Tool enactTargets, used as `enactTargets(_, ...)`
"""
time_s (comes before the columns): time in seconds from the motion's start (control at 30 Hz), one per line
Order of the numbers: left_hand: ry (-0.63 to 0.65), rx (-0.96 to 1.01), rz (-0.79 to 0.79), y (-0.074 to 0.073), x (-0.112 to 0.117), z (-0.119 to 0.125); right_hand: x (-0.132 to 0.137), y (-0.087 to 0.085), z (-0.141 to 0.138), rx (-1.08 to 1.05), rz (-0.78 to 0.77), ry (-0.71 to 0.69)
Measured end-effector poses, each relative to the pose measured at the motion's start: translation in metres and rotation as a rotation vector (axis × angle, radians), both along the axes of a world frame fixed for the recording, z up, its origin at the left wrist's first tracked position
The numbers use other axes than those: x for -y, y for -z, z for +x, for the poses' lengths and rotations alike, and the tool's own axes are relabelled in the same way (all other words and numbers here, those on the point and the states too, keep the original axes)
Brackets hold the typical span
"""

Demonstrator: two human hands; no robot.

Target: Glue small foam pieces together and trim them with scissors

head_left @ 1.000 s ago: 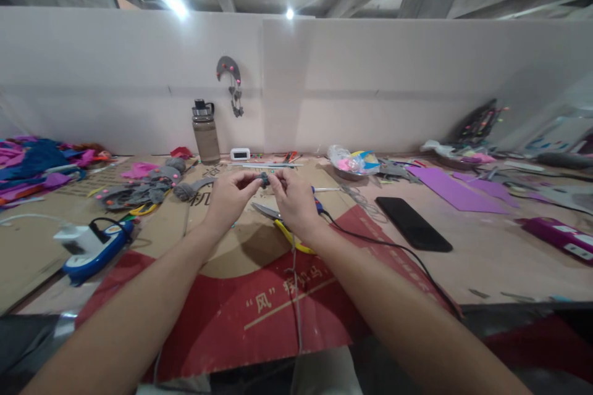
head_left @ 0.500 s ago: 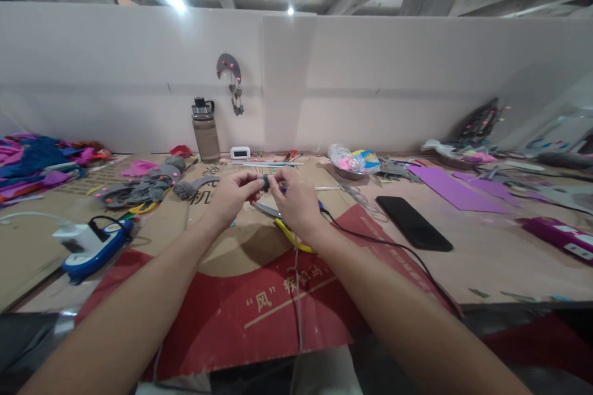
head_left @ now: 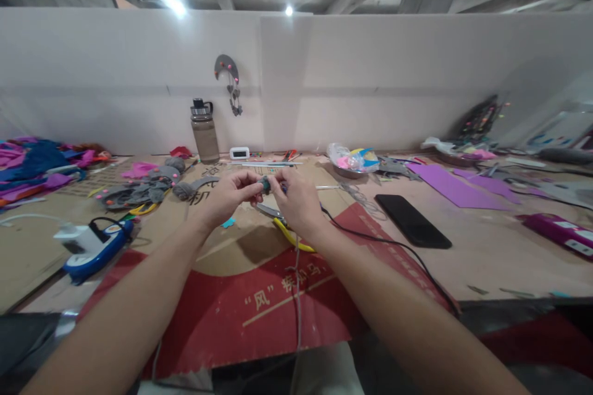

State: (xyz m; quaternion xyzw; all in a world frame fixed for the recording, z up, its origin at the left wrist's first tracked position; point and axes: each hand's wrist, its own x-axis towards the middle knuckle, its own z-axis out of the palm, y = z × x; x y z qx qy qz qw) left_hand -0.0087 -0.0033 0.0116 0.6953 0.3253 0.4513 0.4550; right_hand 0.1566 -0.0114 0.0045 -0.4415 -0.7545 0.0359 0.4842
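Observation:
My left hand (head_left: pixel 231 196) and my right hand (head_left: pixel 296 202) meet over the cardboard sheet (head_left: pixel 217 259). Between their fingertips they pinch a small dark green piece (head_left: pixel 265 184), too small to tell its kind. Scissors (head_left: pixel 269 211) lie under my right hand, partly hidden by it. Beside them is a yellow handle (head_left: pixel 293 236), and a grey cord (head_left: pixel 298 296) runs down from there over the red print. A small light-blue cutout (head_left: pixel 228 223) rests on the cardboard below my left hand.
At left are a blue power strip (head_left: pixel 99 253), grey felt pieces (head_left: pixel 134 191) and coloured cloth (head_left: pixel 41 160). A bottle (head_left: pixel 204 136) and a small white clock (head_left: pixel 239 153) stand at the back. Rightward lie a black phone (head_left: pixel 411 220), purple sheets (head_left: pixel 456 185) and a filled bowl (head_left: pixel 352 163).
Both hands stay almost in place, still pinching the green piece, of which a little more shows. The light-blue cutout has come more into sight below my left hand.

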Motion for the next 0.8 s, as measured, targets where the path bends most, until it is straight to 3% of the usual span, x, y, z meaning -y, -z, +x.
enactTargets(0.13, -0.03, 0.049, -0.065, 0.0041, -0.0004, 0.0031, 0.0004, 0.0005, 0.0002, 0.018, 0.004, -0.004)
enactTargets(0.43, -0.017, -0.035, -0.086, 0.0009, 0.0013, 0.0027, -0.0012, 0.0001, 0.002, 0.043, -0.002, 0.03)
enactTargets(0.8, 0.09, 0.152, -0.208, 0.0009, 0.0038, 0.0015, -0.0026, 0.0005, 0.0038, 0.033, 0.006, 0.049)
